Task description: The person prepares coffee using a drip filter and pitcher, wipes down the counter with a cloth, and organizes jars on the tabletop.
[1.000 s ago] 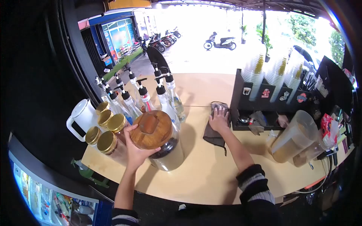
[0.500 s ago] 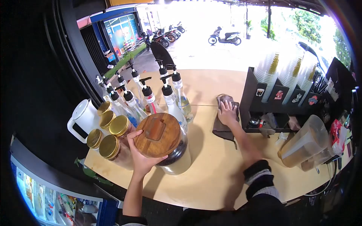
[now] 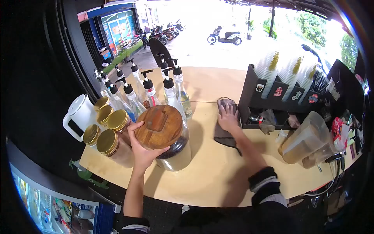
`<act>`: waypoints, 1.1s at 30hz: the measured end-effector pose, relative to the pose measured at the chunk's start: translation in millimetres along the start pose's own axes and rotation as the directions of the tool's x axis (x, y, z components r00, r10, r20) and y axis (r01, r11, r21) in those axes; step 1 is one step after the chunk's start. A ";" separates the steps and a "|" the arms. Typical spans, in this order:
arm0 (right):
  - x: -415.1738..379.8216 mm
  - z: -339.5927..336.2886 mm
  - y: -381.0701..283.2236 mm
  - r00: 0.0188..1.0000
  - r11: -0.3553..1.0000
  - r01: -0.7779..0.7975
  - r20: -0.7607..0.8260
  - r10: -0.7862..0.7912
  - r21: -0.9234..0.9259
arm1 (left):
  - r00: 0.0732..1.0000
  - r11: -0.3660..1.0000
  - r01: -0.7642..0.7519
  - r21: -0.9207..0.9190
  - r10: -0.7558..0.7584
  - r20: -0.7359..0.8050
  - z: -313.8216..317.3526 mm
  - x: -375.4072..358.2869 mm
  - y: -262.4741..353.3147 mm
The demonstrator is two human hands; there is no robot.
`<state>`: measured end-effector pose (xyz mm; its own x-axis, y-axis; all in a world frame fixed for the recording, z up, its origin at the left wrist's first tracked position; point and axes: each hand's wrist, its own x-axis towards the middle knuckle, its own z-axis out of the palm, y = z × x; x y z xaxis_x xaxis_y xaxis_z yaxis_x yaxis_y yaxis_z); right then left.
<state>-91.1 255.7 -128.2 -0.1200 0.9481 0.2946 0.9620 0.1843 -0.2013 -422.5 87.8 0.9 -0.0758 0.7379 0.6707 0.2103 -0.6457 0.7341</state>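
Observation:
My left hand is wrapped round the edge of a round wooden lid, thumb on the near side and fingers on the left. The lid sits on a large glass jar with dark contents, standing on the counter. My right hand lies flat with fingers spread on a dark cloth, pressing it to the counter right of the jar. Several pump bottles stand just behind the jar. Gold-lidded jars are close on the left of my left hand.
A black organizer holds stacked clear cups right of the cloth. Nearer stands a plastic pitcher. A white kettle is at the far left. The wooden counter has a curved front edge.
The whole view has shifted slightly. Relative to the organizer, my right hand and the cloth have slid a little toward me. My left hand keeps its grip on the lid.

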 end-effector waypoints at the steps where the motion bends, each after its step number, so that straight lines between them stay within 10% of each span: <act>1: 3.1 8.3 -17.7 0.999 0.998 -0.032 -0.030 0.031 -0.056 | 1.000 1.000 0.004 -0.015 -0.004 0.004 0.2 -0.1 -0.8; 7: -84.9 -44.3 -65.8 0.729 0.745 0.607 0.180 -0.661 0.277 | 0.999 0.998 -0.044 0.034 0.043 0.018 -0.8 0.5 0.0; 11: -56.4 -35.7 -10.8 0.884 0.878 0.443 0.071 -0.461 0.183 | 1.000 1.000 -0.022 0.001 0.021 0.012 0.9 0.6 2.6; 15: 25.1 10.5 -23.2 0.969 0.969 -0.246 -0.019 0.246 -0.020 | 1.000 1.000 -0.017 0.026 0.017 0.010 0.3 0.2 -2.3; 23: -80.4 -29.2 -75.9 0.851 0.859 0.489 0.136 -0.508 0.148 | 0.999 0.992 -0.027 0.122 0.023 0.038 -4.4 2.0 2.7; 31: -98.9 -34.1 -16.4 0.997 0.998 0.068 -0.031 -0.068 0.002 | 0.999 0.988 -0.015 0.155 0.007 0.049 -1.2 12.3 14.6; 33: -118.0 -44.7 -37.3 0.958 0.957 0.283 0.067 -0.279 -0.070 | 0.999 0.993 -0.011 0.118 0.006 0.044 3.7 10.2 12.1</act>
<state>-101.8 125.5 -113.7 -0.3994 0.8744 0.2756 0.9035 0.4264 -0.0433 -417.1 88.3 16.3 -0.0315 0.7419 0.6698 0.3244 -0.6262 0.7089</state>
